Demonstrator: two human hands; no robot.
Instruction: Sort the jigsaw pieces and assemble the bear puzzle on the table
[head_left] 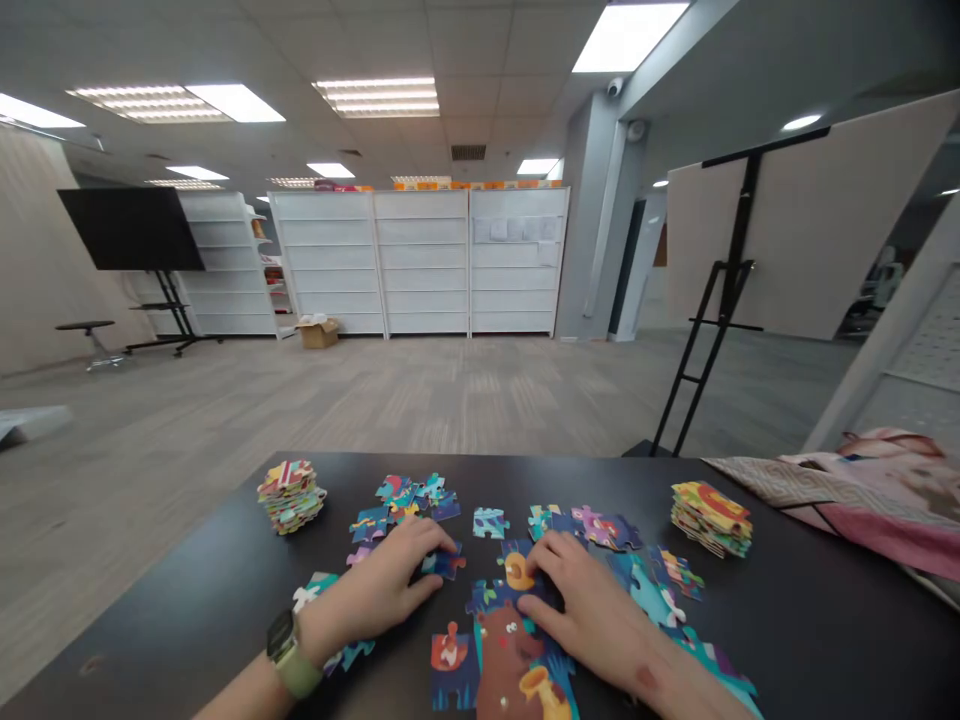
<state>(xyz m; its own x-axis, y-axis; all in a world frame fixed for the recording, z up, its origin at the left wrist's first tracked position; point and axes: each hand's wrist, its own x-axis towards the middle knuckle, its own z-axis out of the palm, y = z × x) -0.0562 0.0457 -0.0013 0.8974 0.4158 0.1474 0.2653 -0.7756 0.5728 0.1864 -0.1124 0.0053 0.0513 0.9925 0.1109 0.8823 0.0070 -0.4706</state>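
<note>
Puzzle pieces [444, 563] under left hand [367, 590], right hand [589, 615] — probably cardboard

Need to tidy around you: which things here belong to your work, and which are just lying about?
In use: left hand, right hand, bear jigsaw section, loose puzzle pieces, two stacked piles of pieces.

Lying about: pink patterned fabric, cardboard box, black easel stand.

Tally: one left hand [367, 590], one right hand [585, 610], one wristwatch [281, 635], two stacks of jigsaw pieces [291, 497] [711, 518]. One black desk [825, 620]. Loose pieces: too many and overlapping for an exact count.
</note>
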